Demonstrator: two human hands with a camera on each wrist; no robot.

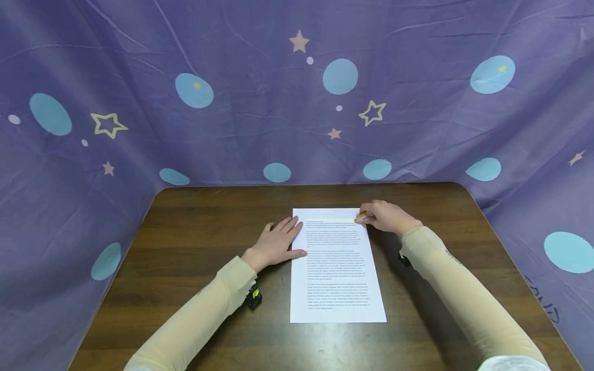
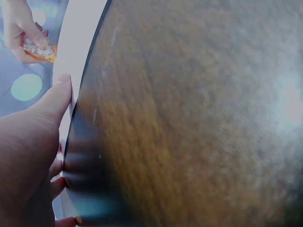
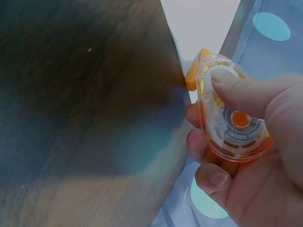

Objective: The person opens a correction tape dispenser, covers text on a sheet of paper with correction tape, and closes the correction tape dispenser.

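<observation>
A white sheet of printed text [image 1: 336,268] lies on the wooden table. My left hand [image 1: 275,244] rests on its upper left edge with straight, spread fingers; in the left wrist view the thumb of the left hand [image 2: 28,146] lies at the paper's edge [image 2: 85,28]. At the upper right corner my right hand [image 1: 387,216] holds a correction tape dispenser [image 1: 363,216]. In the right wrist view the clear and orange dispenser [image 3: 236,137] is pinched between thumb and curled fingers of the right hand [image 3: 270,189], its orange tip by the paper [image 3: 201,23].
The brown wooden table [image 1: 199,216] extends around the sheet. A purple cloth [image 1: 250,103] with blue ovals and stars hangs behind the table and at both sides. A small black device [image 1: 253,297] is under the left wrist.
</observation>
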